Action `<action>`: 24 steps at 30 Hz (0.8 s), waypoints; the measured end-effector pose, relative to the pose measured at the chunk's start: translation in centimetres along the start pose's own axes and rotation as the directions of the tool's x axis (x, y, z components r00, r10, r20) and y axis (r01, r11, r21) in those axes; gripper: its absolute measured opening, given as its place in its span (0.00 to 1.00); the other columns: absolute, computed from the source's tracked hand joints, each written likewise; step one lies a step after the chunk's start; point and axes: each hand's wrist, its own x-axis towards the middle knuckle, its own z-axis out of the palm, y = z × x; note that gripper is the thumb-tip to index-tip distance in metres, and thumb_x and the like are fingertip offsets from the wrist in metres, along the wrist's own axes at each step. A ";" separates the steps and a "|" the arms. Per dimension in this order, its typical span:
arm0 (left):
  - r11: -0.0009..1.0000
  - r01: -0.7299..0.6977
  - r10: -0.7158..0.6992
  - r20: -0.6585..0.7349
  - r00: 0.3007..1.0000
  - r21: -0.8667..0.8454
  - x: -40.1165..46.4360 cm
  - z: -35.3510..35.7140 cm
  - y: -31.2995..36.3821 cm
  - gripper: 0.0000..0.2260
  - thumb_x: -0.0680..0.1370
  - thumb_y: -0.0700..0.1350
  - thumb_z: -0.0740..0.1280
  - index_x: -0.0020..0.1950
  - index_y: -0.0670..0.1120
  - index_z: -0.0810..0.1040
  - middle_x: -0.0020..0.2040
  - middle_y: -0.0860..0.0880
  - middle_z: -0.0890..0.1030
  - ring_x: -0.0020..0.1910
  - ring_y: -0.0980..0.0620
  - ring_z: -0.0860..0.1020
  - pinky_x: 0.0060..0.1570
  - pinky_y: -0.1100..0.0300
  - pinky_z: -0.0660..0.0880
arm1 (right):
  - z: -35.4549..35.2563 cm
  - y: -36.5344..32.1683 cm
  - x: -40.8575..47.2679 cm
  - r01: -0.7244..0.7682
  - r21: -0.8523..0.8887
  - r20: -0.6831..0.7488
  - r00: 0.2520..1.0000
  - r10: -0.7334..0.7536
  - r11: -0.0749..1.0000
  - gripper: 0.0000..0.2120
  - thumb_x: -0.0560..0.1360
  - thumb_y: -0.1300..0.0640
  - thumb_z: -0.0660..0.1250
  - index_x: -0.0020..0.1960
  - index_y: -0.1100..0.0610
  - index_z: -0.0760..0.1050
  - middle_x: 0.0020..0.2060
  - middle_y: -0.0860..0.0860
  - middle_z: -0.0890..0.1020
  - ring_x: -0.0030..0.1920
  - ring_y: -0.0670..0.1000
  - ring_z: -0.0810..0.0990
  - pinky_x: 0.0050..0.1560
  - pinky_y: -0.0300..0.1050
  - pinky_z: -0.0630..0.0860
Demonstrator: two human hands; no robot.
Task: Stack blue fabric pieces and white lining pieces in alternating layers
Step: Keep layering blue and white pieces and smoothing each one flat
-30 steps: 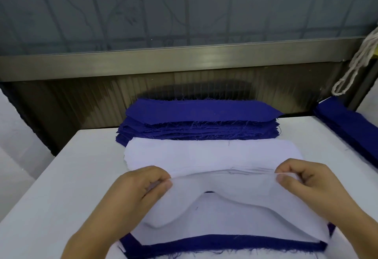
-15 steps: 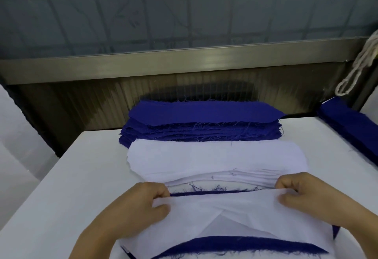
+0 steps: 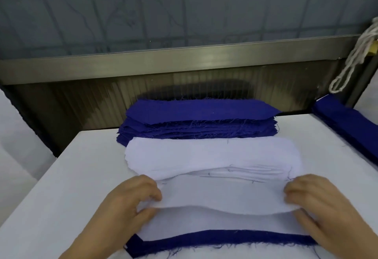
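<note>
A white lining piece (image 3: 223,197) is stretched between my hands over the near stack. My left hand (image 3: 131,199) pinches its left end and my right hand (image 3: 313,199) pinches its right end. Under it lies another white piece with a blue fabric piece (image 3: 225,240) showing along the front edge. Behind sits a pile of white lining pieces (image 3: 212,154), and farther back a pile of blue fabric pieces (image 3: 200,115).
All piles rest on a white table (image 3: 67,187). More blue fabric (image 3: 347,121) lies at the right edge. A metal rail and ribbed panel (image 3: 163,62) stand behind the table, and a white cord (image 3: 351,58) hangs at the upper right.
Both hands have drawn the white lining piece toward me off the white pile and lowered it onto the near stack, covering the blue strip that showed behind it.
</note>
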 end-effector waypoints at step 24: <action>0.987 -0.017 0.009 0.052 0.999 0.163 -0.4 1.1 -0.8 0.25 0.50 0.29 0.75 0.36 0.54 0.76 0.39 0.61 0.73 0.42 0.63 0.66 0.45 0.68 0.65 | -0.1 -1.2 -1.1 -0.192 0.032 0.231 0.956 0.179 0.981 0.07 0.67 0.65 0.66 0.39 0.54 0.76 0.42 0.42 0.77 0.43 0.44 0.74 0.46 0.37 0.69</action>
